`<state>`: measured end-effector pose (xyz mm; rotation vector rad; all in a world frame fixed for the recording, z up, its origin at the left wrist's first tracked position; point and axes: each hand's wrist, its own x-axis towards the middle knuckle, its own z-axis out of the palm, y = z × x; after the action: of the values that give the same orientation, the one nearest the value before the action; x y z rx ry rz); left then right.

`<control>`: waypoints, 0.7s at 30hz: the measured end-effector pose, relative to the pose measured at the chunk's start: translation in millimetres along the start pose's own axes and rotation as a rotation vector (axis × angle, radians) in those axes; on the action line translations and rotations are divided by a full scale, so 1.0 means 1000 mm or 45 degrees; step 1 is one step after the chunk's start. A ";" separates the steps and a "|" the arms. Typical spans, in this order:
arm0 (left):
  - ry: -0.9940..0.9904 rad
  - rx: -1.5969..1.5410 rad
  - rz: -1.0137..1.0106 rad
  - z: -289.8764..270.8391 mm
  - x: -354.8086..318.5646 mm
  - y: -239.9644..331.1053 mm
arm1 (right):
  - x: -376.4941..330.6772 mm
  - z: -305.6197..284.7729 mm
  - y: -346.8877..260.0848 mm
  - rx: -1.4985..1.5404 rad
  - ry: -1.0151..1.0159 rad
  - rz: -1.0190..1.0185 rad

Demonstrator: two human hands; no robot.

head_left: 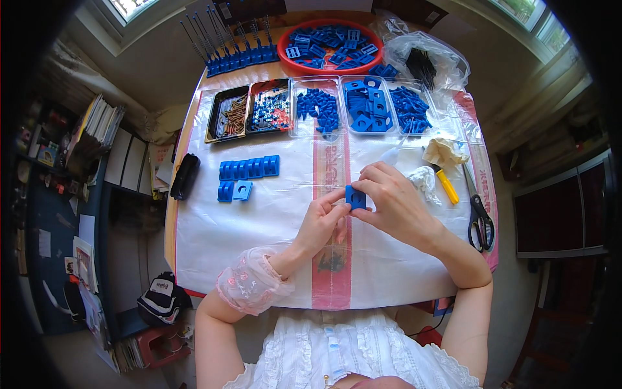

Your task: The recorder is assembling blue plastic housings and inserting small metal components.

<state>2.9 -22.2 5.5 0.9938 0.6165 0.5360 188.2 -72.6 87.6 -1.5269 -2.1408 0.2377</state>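
My left hand (319,224) and my right hand (395,200) meet over the middle of the table. Between their fingertips is a small blue plastic plate (356,197) with a round hole, gripped from both sides. To the left of my hands a row of several blue plastic blocks (249,168) stands on the sheet. In front of that row sit one more blue block (225,191) and a lighter blue plate with a hole (242,190).
Behind my hands, trays hold brass screws (235,118), small metal parts (270,110) and blue plastic pieces (317,107). Farther back stands a red basin (282,55). Scissors (479,220) and a yellow-handled tool (447,187) lie right; a black case (186,176) lies left.
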 end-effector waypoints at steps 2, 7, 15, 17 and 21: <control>0.002 0.013 0.006 0.000 0.000 0.000 | 0.000 0.001 0.000 -0.006 0.001 -0.003; 0.011 0.033 -0.006 0.000 0.000 0.000 | 0.000 0.003 0.001 -0.004 -0.006 -0.003; 0.000 0.013 -0.022 0.001 0.000 0.000 | -0.002 0.007 0.002 -0.024 0.045 0.037; -0.016 0.017 -0.028 0.000 0.001 -0.002 | -0.003 0.002 0.000 -0.040 0.044 0.058; -0.065 0.016 -0.028 -0.001 0.002 0.002 | -0.007 -0.045 -0.007 -0.035 0.011 0.089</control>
<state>3.5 -19.7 6.6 1.0088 0.5853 0.4862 206.4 -87.6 127.5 -1.6174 -2.0942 0.2254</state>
